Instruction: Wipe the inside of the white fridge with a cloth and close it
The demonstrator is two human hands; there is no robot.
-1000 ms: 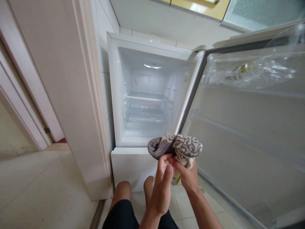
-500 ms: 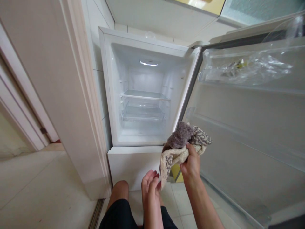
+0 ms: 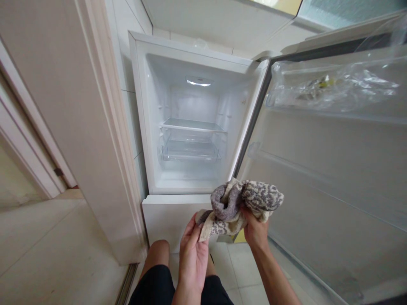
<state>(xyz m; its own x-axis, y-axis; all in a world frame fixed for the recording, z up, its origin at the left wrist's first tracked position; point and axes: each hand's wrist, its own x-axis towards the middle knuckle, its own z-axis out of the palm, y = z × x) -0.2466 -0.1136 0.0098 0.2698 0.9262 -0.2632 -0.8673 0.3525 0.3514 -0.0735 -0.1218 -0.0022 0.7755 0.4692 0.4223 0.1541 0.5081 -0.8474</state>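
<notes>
A crumpled cloth [image 3: 260,197], cream with a grey-brown pattern and a plain greyish-purple side, is held up between both hands, in front of the fridge's lower right corner. My right hand [image 3: 256,228] is closed around its right part from below; some fingers are hidden under the folds. My left hand [image 3: 193,243] pinches the cloth's left corner between thumb and fingers. Behind the hands stands the open fridge [image 3: 201,101], its light on. Inside are a glass shelf [image 3: 192,125] and a clear drawer [image 3: 190,150].
The fridge door [image 3: 321,152] is swung wide to the right, with a clear plastic bag [image 3: 333,89] in its upper rack. A white lower drawer front [image 3: 171,220] juts out below the compartment. On the left rises a door frame [image 3: 92,127]. My bent knees [image 3: 157,254] are close below.
My left hand has risen slightly and taken hold of the cloth's hanging corner. The cloth has been turned and spread leftward, lowering its plain greyish-purple part. My right hand keeps its grip.
</notes>
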